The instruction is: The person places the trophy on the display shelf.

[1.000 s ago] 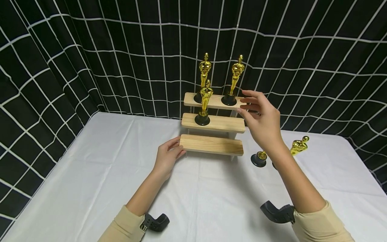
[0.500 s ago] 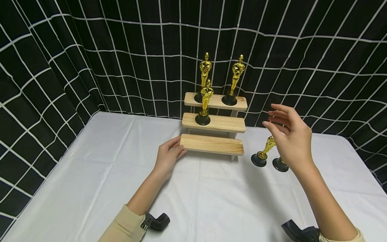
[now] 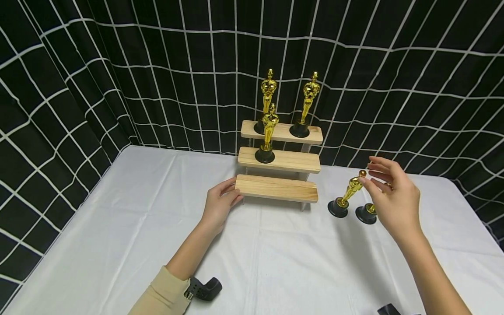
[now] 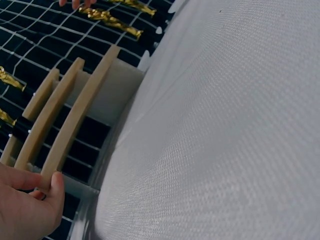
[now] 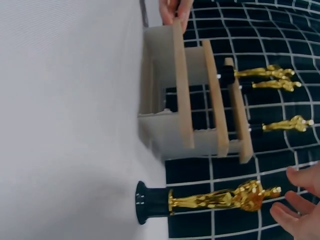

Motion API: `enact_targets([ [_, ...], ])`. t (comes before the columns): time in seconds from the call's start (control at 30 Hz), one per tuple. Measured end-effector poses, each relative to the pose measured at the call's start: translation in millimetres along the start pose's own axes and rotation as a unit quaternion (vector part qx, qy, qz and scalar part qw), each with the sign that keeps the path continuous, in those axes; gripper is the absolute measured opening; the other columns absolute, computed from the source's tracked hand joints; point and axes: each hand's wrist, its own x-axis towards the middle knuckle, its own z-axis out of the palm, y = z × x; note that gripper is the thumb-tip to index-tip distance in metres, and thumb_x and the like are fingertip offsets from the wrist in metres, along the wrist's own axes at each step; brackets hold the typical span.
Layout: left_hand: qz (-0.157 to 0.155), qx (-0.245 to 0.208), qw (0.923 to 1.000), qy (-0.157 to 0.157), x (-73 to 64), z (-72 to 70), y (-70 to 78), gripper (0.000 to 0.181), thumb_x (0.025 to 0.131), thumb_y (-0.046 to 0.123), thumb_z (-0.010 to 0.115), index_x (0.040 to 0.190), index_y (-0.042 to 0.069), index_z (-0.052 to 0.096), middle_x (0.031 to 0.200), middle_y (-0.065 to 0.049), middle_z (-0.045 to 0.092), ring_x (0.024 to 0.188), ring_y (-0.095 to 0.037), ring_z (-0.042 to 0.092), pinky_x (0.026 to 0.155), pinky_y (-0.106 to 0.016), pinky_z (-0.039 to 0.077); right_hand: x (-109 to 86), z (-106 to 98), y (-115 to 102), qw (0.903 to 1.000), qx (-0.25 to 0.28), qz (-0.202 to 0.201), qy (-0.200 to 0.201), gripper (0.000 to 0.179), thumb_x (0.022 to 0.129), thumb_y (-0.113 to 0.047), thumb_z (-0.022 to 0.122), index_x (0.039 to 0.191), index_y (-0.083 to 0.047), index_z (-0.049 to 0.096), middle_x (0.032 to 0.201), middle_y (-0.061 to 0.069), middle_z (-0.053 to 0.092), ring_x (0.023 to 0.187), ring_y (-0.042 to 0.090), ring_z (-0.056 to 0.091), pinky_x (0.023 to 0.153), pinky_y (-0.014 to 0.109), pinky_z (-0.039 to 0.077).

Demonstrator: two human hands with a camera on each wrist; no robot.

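My left hand (image 3: 217,205) pinches the left end of the lowest board of a three-step wooden display stand (image 3: 275,188), thumb and fingers at its edge in the left wrist view. On the top step stand two gold trophy statuettes with black bases, one left (image 3: 269,89) and one right (image 3: 311,92). A third statuette (image 3: 270,127) is on the middle step's left part. My right hand (image 3: 397,199) hovers with parted fingers beside two more statuettes on the table, the nearer-to-stand one (image 3: 353,187) and another (image 3: 366,214) largely hidden behind the hand.
A white cloth (image 3: 157,245) covers the table. Black curtains (image 3: 177,78) with a white grid hang behind and at both sides. Translucent side panels (image 5: 165,132) hold up the stand's boards. A black wrist mount (image 3: 206,288) juts from the left sleeve.
My right hand has moved from the right end of the top step, right and down to the table statuettes, holding nothing. The left hand keeps its grip on the stand.
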Motion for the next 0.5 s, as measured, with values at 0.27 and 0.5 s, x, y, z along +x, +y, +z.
enact_targets([
  [0.27, -0.002, -0.003, 1.0, 0.002, 0.1, 0.3, 0.5, 0.044, 0.104, -0.008, 0.054, 0.148, -0.011, 0.051, 0.138, -0.03, 0.056, 0.12, -0.033, 0.066, 0.1, -0.022, 0.062, -2.7, 7, 16, 0.9995, 0.014, -0.007, -0.027, 0.051, 0.094, 0.01, 0.074, 0.142, 0.003, 0.058, 0.128, 0.026, 0.068, 0.101, -0.024, 0.047, 0.087, -0.006, 0.048],
  [0.5, -0.003, -0.004, 1.0, 0.005, 0.6, 0.8, -0.2, 0.044, 0.104, -0.008, 0.055, 0.148, -0.01, 0.052, 0.137, -0.03, 0.056, 0.115, -0.028, 0.066, 0.099, -0.022, 0.063, -3.6, 13, 25, 0.9991, 0.013, -0.004, -0.039, 0.051, 0.093, 0.012, 0.072, 0.142, 0.002, 0.059, 0.128, 0.029, 0.067, 0.103, -0.016, 0.054, 0.084, -0.008, 0.047],
])
